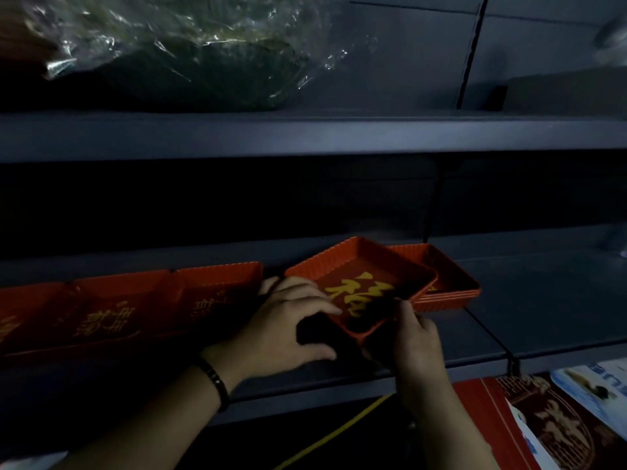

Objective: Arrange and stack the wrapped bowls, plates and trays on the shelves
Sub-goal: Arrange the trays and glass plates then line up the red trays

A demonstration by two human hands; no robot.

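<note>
Your left grip [288,320] and right grip [417,344] both clasp one red tray [366,269], tilted over a stack of trays [454,283] on the lower shelf [543,300]. A row of three trays [112,310] lies left; one wrapped bundle [190,59] sits above.

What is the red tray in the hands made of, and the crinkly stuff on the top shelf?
The red tray looks like hard, slightly shiny plastic: its walls have even moulded ribs. It could be lacquered; hard to tell. The crinkly wrap looks like thin clear plastic film: it wrinkles and glints.
</note>
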